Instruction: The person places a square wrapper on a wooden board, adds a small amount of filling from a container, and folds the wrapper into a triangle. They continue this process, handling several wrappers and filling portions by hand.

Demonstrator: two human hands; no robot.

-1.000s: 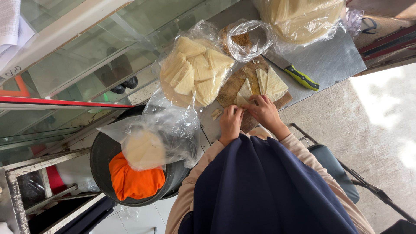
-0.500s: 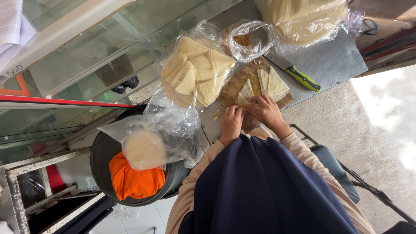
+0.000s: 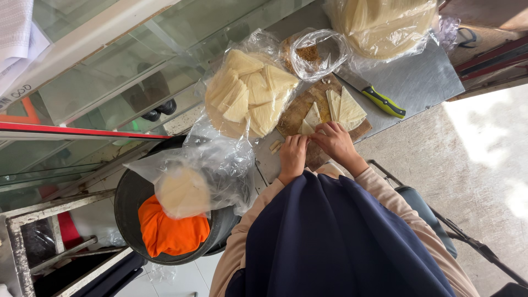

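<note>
A clear plastic bag point(image 3: 250, 91) full of pale yellow triangular sheets lies open on the metal counter, and just beside it a smaller clear bag point(image 3: 316, 52) holds brown crumbs. At the counter's far corner a large clear bag point(image 3: 385, 25) bulges with stacked pale sheets, while another crumpled clear bag point(image 3: 190, 179) with a pale round stack rests over the black tub. A white printed paper point(image 3: 16, 33) hangs at the top left edge.

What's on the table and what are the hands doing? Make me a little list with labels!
left hand: on the wooden board, fingers at a small triangular wrapper piece
right hand: touching the same piece
on board: cut triangular wrappers
knife: green-handled, on the metal table
bag of cut wrappers: left of board
black pot: holds orange cloth
</note>
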